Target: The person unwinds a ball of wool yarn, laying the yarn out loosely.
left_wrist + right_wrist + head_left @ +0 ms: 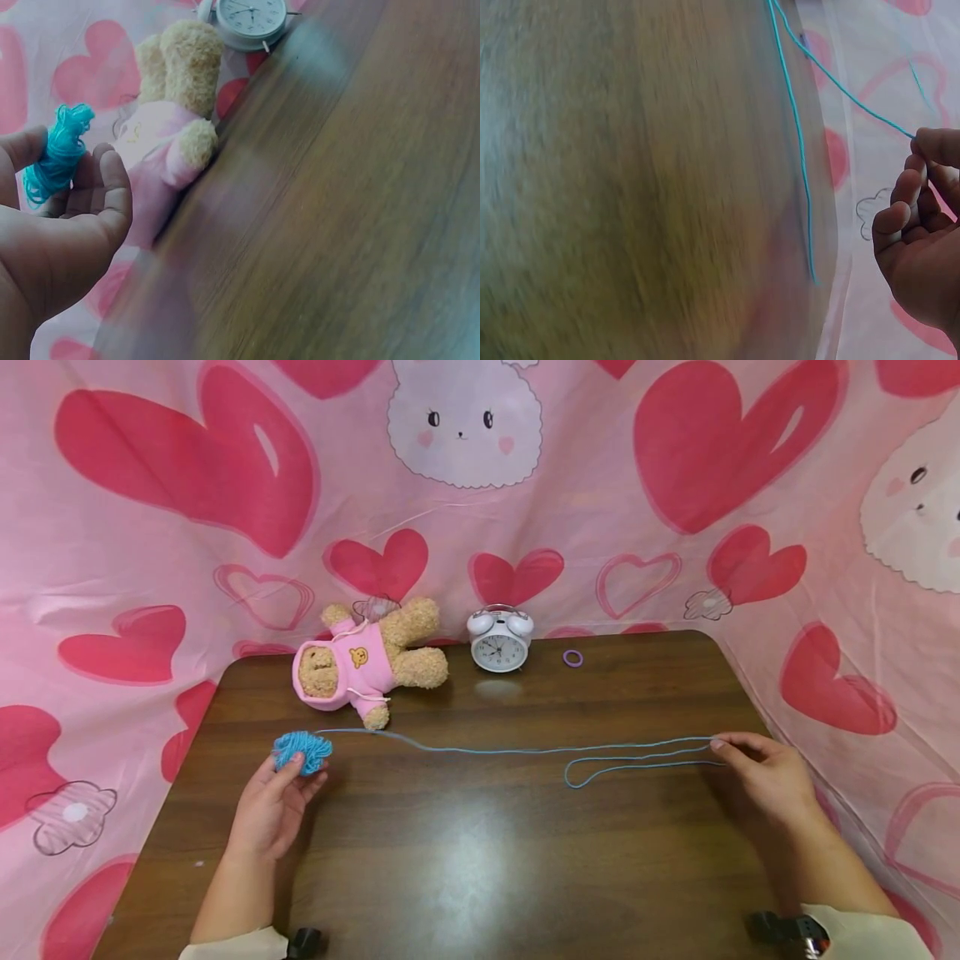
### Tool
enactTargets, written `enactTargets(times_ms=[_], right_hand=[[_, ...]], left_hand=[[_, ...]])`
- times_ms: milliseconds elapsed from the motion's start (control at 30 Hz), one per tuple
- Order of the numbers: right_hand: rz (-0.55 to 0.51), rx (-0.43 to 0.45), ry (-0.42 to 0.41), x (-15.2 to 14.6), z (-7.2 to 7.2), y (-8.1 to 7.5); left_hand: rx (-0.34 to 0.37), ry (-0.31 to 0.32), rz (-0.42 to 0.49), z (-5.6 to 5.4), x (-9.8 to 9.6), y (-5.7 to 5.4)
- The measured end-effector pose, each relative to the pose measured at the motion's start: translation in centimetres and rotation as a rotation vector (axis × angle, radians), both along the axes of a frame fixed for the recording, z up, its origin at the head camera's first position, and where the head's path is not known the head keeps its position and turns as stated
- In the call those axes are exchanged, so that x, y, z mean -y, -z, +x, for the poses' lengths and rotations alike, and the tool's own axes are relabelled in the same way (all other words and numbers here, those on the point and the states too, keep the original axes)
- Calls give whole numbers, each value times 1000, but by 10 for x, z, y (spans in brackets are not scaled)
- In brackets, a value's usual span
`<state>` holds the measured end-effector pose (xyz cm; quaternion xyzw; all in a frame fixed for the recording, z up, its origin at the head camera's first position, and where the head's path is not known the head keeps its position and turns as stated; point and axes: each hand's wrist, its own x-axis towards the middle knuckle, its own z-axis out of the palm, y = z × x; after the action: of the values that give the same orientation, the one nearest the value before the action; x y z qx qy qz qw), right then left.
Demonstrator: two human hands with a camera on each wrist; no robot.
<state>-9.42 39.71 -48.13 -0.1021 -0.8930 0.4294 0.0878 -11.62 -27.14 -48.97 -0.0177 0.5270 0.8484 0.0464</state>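
Observation:
My left hand grips a small bundle of blue yarn between thumb and fingers, over the table's left side. In the left wrist view the wound bundle shows its loose loops at both ends. A single yarn strand runs from it across to the right. Over at the right edge, my right hand pinches the strand between thumb and forefinger. From there a slack loop doubles back toward the middle. The right wrist view shows the free yarn end lying on the table.
Behind the strand, a teddy bear in a pink hoodie lies on its back. A white twin-bell alarm clock stands beside it, then a purple ring. Pink heart-printed cloth hangs around the brown wooden table.

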Motion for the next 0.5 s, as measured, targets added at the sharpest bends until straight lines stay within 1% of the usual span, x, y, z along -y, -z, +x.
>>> enactTargets(times_ms=[233,400,500], right_hand=[[7,24,21,-13,3,-1],[-5,13,37,-23,5,2],[-10,12,51,-28,6,4]], left_hand=[[-31,-27,46,4,11,2],[-54,-32,48,7,20,-1],[-54,-34,48,8,24,-2]])
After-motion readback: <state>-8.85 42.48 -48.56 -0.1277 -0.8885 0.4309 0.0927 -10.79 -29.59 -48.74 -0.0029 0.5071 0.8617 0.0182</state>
